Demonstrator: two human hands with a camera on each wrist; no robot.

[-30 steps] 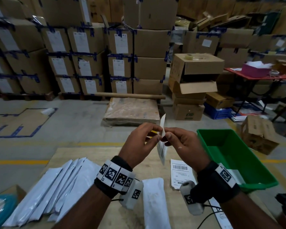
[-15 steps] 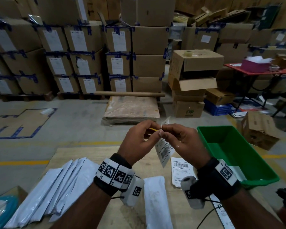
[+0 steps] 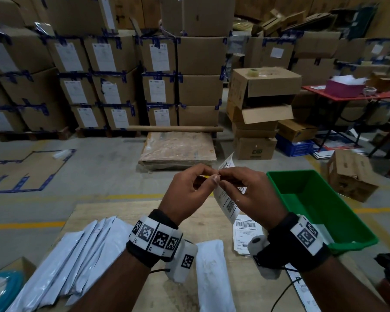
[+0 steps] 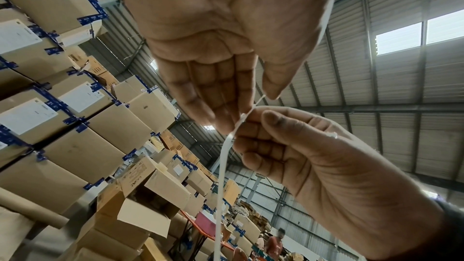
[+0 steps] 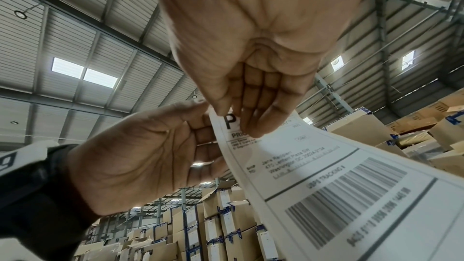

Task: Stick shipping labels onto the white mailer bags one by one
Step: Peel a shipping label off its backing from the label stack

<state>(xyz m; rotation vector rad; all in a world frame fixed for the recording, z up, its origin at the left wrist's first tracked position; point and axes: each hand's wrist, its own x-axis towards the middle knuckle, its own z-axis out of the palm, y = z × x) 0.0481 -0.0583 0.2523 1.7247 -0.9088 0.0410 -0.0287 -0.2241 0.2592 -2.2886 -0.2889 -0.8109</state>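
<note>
Fingers (image 3: 214, 179) of both hands curled, pinching one top corner of a shipping label (image 3: 229, 204) between thumb and fingertips, left hand (image 3: 187, 194) and right hand (image 3: 254, 197) touching at that corner above the wooden table (image 3: 245, 284). Label hanging down between the hands, barcode and address print facing the right palm (image 5: 251, 37), edge-on and thin from the left wrist view (image 4: 222, 166). Below, nearest the body, a single white mailer bag (image 3: 212, 278) lying flat between the forearms; a fanned stack of white mailer bags (image 3: 72, 262) to the left; more shipping labels (image 3: 243, 235) flat on the table under the right wrist. Green plastic bin (image 3: 320, 203) at the table's right edge. Farther off, stacked cardboard boxes (image 3: 113, 82) with paper sheets and blue tape, a red table (image 3: 351, 97) at right.
</note>
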